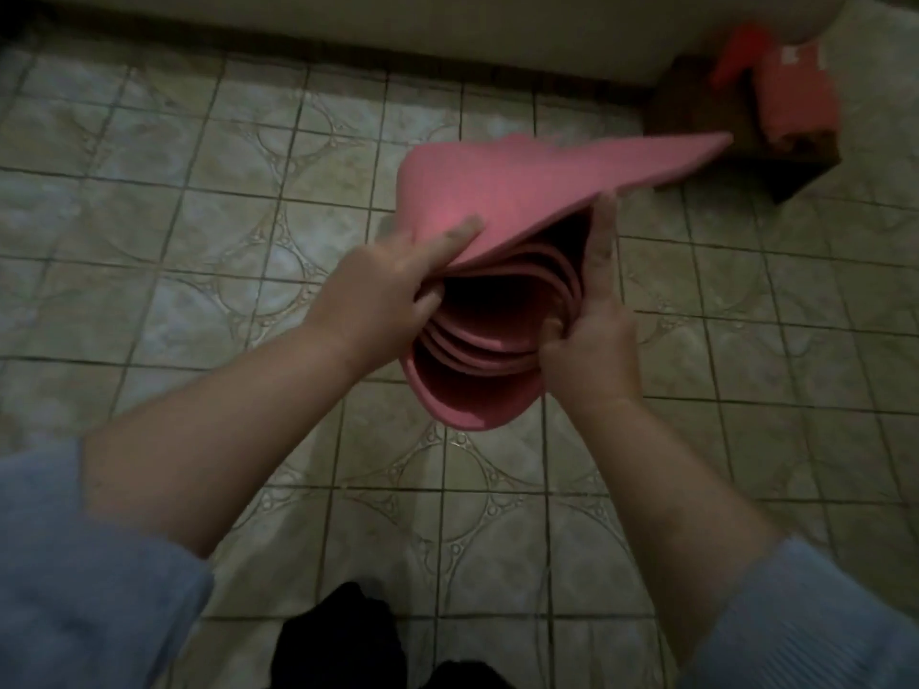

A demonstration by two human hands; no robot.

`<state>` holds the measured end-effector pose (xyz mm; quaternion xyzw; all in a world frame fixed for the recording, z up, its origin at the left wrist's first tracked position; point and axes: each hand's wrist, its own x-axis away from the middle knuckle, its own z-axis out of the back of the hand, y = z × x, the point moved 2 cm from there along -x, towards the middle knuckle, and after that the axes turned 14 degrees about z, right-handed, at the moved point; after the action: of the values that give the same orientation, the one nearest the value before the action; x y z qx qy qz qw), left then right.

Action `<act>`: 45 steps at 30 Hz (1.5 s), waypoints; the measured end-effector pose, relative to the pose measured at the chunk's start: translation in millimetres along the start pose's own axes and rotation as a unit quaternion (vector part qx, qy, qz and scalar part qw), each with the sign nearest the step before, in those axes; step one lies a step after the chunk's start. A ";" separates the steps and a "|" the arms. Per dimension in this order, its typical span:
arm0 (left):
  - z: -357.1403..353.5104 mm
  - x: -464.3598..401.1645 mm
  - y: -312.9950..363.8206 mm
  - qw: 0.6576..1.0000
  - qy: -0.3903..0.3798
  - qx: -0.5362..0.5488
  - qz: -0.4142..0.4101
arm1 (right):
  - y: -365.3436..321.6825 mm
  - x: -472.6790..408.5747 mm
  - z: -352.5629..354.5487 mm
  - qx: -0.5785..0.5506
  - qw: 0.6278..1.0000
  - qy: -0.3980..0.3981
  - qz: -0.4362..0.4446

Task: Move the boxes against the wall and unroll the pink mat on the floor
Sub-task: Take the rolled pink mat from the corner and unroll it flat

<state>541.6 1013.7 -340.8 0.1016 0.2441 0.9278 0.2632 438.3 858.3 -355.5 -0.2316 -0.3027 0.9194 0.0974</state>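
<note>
Pink mat (502, 191) is half-rolled in your 2 hands: left hand (383, 285) pinches the loose flap, right hand (592, 340) grips the roll's edge.

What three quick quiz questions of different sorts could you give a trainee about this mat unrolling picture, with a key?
1. True or false: the pink mat already lies flat on the tiled floor.
2. Which hand pinches the loose outer flap? A) left hand B) right hand
3. Fill in: the brown box with the red item on it sits near the ____.

Key:
1. False: it is held up, still mostly rolled.
2. A
3. wall
</note>
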 end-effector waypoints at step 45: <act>-284.1 67.1 -249.3 0.971 0.220 -0.079 0.053 | 202.5 122.4 -268.1 0.214 0.924 -0.317 0.001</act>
<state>504.5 1121.4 -707.4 -0.1130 0.2159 0.9564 0.1607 453.4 873.0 -712.5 0.0975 -0.1139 0.9878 0.0429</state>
